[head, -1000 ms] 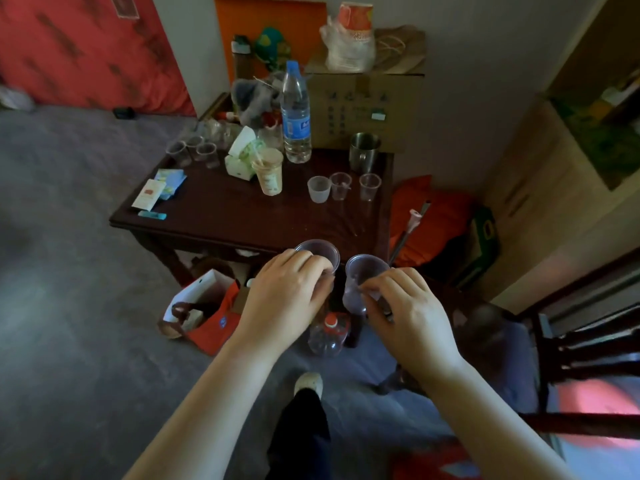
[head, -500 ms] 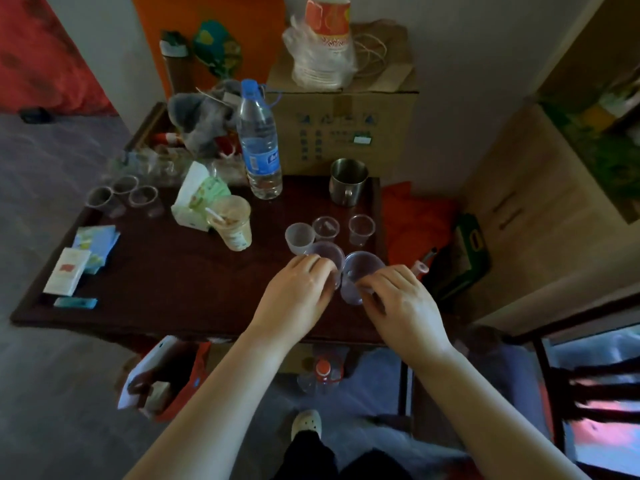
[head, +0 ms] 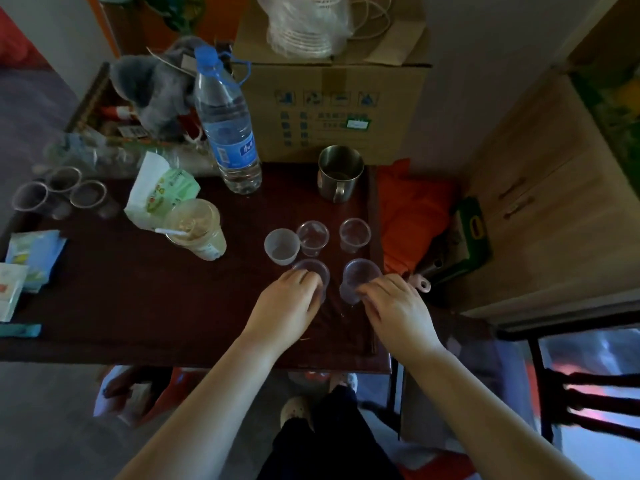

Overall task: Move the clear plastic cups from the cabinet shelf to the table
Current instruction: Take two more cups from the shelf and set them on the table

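On dark table, hands grip round clear cups.

Both forearms were bare, with no sleeves, rings or watch visible. The person wore dark trousers and a pale clog-style shoe with holes.

1. My left hand grips a clear cup on the dark table.
2. My right hand grips a second cup beside it.
3. Three small cups stand just beyond.
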A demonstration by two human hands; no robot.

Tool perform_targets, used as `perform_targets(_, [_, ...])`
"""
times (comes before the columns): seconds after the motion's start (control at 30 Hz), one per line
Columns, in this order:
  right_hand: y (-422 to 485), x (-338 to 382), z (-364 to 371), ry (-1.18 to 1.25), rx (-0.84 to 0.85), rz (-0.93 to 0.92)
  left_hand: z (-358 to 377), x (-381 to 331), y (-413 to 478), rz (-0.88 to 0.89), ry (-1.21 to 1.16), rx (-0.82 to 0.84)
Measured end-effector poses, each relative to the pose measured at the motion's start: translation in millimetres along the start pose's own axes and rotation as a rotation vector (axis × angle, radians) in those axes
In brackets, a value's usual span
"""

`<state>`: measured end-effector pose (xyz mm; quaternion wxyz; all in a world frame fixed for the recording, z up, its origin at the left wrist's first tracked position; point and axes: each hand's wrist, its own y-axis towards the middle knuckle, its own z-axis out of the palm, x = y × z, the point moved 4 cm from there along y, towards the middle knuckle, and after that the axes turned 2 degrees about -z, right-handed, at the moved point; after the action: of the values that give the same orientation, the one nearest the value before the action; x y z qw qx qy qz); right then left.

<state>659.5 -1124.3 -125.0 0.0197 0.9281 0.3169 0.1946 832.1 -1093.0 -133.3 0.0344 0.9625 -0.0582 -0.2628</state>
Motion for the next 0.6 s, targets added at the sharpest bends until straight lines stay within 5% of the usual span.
perform_targets(0.6, [46.7,-53.6,64.7,-0.012,0.192,-0.094,69.4,27.8,46.7,-0.146,0.003,0.079])
